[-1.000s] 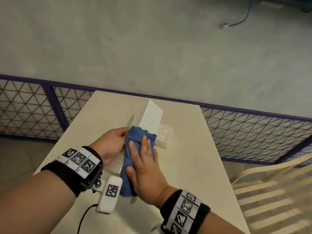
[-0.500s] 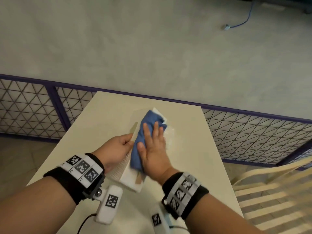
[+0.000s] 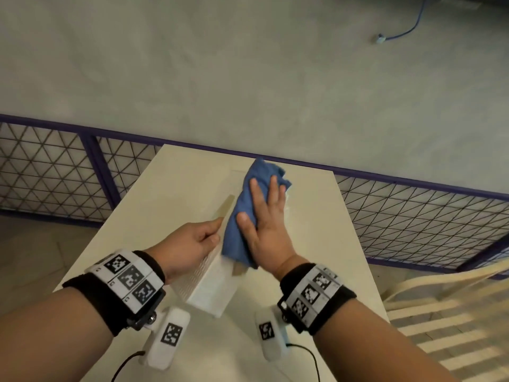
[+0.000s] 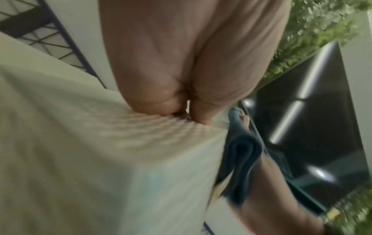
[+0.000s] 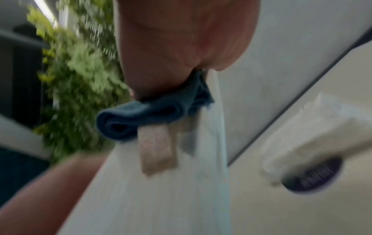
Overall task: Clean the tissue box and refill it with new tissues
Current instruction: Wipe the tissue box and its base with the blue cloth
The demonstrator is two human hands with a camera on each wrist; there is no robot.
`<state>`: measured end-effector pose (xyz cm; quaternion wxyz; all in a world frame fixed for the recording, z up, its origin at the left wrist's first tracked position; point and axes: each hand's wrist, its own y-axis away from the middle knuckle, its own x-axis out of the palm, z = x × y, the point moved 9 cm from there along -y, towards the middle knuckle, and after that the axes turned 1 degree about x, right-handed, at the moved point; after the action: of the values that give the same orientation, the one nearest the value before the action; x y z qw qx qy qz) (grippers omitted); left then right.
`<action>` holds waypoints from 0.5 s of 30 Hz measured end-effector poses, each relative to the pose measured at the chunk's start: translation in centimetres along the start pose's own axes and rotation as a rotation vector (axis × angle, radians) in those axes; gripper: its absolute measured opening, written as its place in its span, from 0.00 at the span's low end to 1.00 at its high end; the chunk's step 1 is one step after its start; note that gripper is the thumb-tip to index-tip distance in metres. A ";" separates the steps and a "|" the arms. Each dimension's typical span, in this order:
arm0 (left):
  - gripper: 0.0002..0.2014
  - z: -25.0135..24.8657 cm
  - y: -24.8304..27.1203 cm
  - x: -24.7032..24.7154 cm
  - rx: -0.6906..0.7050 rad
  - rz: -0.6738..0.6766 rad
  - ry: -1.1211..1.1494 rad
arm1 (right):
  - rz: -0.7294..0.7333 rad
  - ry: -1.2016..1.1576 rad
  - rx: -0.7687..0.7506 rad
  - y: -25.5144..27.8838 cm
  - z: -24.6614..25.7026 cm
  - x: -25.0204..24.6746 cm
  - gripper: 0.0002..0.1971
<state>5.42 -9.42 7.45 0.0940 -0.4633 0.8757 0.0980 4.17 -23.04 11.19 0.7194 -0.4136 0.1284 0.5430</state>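
The long white rectangular tissue box [image 3: 210, 292] with a finely ribbed side lies on the pale cream surface [image 3: 176, 175], a little in front of the person. Its long axis runs from the near edge of the surface toward the far edge, leaning slightly to the right, so one short end faces the person and the other end points away toward the purple railing [image 3: 413, 180]. A tan strip [image 3: 223, 206] runs along its top face, and a short tan piece shows at the near end below the cloth.

The left hand [image 3: 190, 244] holds the box by its left side; its fingers [image 4: 201, 111] are curled against the ribbed wall, with the thumb on the top edge. The right hand [image 3: 264, 224] lies flat on a folded blue cloth [image 3: 242, 216], its fingers [image 3: 272, 191] straight and a little spread, pressing the cloth on the top face of the box. The cloth covers most of the top and goes past the far end of the box.

Just beside the box on its right lies a clear plastic pack of white tissues [image 5: 314, 135], touching the surface. Both wrists wear black bands with printed markers. A cream slatted chair [image 3: 454, 312] stands to the right of the surface, and a blue cable [image 3: 407, 26] lies on the grey floor well apart.
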 end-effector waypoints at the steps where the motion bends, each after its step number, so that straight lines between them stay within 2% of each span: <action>1: 0.22 0.2 0.2 0.1 0.006 0.010 -0.054 | -0.025 -0.036 0.052 -1.1 -0.5 -1.1 0.34; 3: 0.22 0.4 0.5 0.4 0.005 0.033 -0.143 | -0.008 -0.115 0.186 -2.6 -1.3 -2.8 0.32; 6: 0.22 0.8 0.8 0.2 -0.028 0.060 -0.276 | 0.222 -0.291 0.384 -2.2 -2.4 -2.6 0.13; 7: 0.23 1.0 0.8 -0.1 -0.032 0.082 -0.331 | 0.289 -0.352 0.446 -1.6 -2.8 -2.4 0.10; 9: 0.22 1.4 0.9 -0.8 -0.042 0.135 -0.444 | 0.386 -0.469 0.605 0.0 -3.8 -1.8 0.14; 11: 0.21 2.2 0.9 -1.5 -0.069 0.194 -0.542 | 0.409 -0.517 0.729 1.3 -4.7 -1.1 0.18; 13: 0.23 2.7 0.7 -1.9 -0.085 0.250 -0.650 | 0.357 -0.506 0.767 1.9 -4.7 -0.6 0.11; 15: 0.27 1.9 0.5 -1.8 -0.039 0.234 -0.721 | 0.267 -0.477 0.789 2.1 -4.6 -0.1 0.04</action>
<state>6.17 -7.25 6.08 0.3753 -0.2977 0.8315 0.2813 3.46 -26.35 7.39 0.7549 0.0472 0.2077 0.6203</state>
